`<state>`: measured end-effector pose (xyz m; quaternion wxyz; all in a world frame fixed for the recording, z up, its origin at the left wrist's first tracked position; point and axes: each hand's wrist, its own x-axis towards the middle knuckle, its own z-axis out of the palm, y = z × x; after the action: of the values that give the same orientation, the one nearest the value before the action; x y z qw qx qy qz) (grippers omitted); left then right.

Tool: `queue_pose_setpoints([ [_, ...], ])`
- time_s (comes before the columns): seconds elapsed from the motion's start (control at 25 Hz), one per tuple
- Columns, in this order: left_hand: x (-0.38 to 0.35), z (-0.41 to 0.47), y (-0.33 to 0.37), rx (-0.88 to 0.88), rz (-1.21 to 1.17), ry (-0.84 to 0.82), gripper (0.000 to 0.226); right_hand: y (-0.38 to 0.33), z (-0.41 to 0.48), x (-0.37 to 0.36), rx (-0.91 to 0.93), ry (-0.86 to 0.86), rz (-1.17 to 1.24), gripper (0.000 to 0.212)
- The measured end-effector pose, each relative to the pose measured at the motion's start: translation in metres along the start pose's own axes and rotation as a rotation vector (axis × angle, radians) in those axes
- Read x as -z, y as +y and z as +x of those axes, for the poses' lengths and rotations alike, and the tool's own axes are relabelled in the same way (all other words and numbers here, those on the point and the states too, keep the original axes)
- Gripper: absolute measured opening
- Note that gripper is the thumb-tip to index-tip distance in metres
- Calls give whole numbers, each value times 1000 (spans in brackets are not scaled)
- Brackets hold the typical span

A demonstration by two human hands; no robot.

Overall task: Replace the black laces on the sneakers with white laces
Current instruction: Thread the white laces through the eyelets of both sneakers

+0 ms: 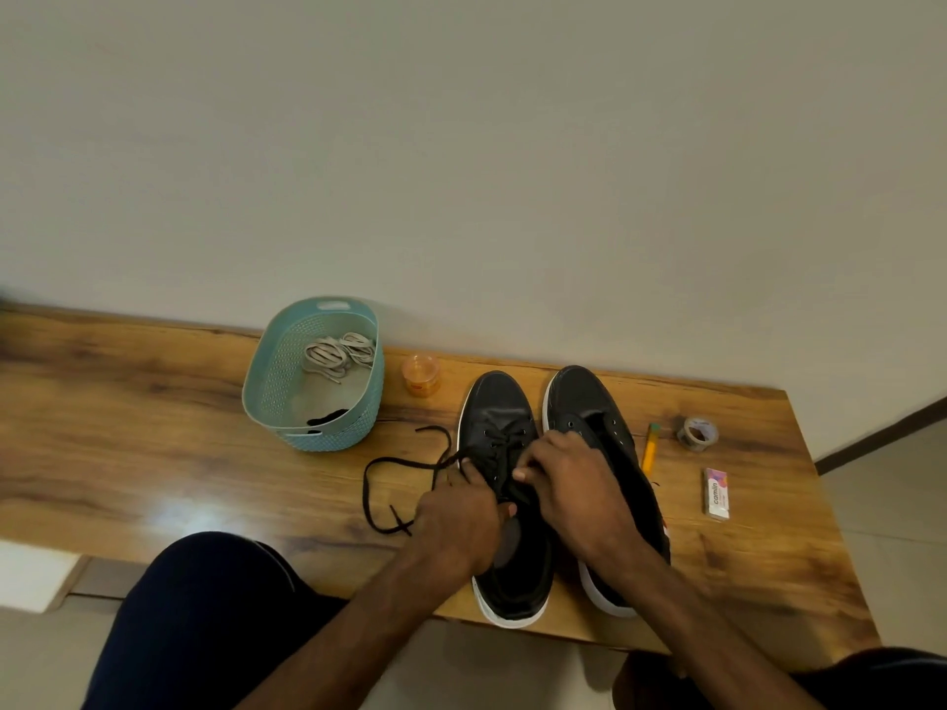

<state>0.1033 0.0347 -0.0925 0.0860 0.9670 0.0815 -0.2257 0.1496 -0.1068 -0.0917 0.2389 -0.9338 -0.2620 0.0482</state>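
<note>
Two black sneakers with white soles stand side by side on the wooden table (pixel 153 392). The left sneaker (pixel 499 417) still has a black lace (pixel 374 479) in its lower eyelets, and the lace's loose ends trail in loops to the left. The right sneaker (pixel 584 397) shows bare eyelets. My left hand (pixel 456 520) grips the left sneaker's side by the tongue, where the lace passes. My right hand (pixel 574 484) pinches at the lacing on the tongue. White laces (pixel 338 353) lie bundled in a teal basket (pixel 266 381).
A dark item lies at the basket's near end. An orange lidded tub (pixel 421 375) stands behind the shoes. Right of the sneakers lie a yellow pencil (pixel 650 448), a tape roll (pixel 697 433) and an eraser box (pixel 716 493). My knee (pixel 205 607) is below the table edge.
</note>
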Motion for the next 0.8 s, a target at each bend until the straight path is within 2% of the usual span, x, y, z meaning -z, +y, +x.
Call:
queue_pose_setpoints([
  [0.08, -2, -3, 5, 28, 6, -57, 83, 3, 4, 9, -82, 76, 192, 8],
  [0.12, -2, -3, 6, 36, 14, -77, 84, 6, 6, 17, -153, 128, 365, 10],
  [0.24, 0, -3, 8, 30, 81, -63, 83, 12, 12, 58, -312, 306, 1117, 16],
  [0.28, 0, -3, 9, 28, 103, -52, 84, 18, 12, 68, -319, 332, 1199, 17],
  [0.32, -1, -4, 9, 31, 115, -46, 84, 26, 12, 75, -309, 337, 1044, 16],
  [0.4, -4, -3, 9, 36, 125, -48, 85, 35, 9, 72, -225, 302, 283, 10],
  [0.44, -4, -2, 8, 36, 132, -50, 85, 33, 7, 61, -151, 306, -6, 24],
  [0.48, -4, -2, 8, 36, 137, -52, 85, 26, 5, 47, -53, 272, -111, 34],
  [0.56, -3, -3, 9, 36, 132, -48, 85, 0, 2, 24, 60, 113, -131, 36],
  [0.64, -2, -5, 11, 51, 130, -44, 85, -10, -1, 2, 54, -49, -174, 32],
  [0.72, -1, -6, 11, 58, 126, -52, 85, -3, 0, 4, -10, -39, -207, 20],
  [0.8, 1, -7, 12, 58, 112, -63, 85, 3, 5, 20, -74, 51, -116, 15],
])
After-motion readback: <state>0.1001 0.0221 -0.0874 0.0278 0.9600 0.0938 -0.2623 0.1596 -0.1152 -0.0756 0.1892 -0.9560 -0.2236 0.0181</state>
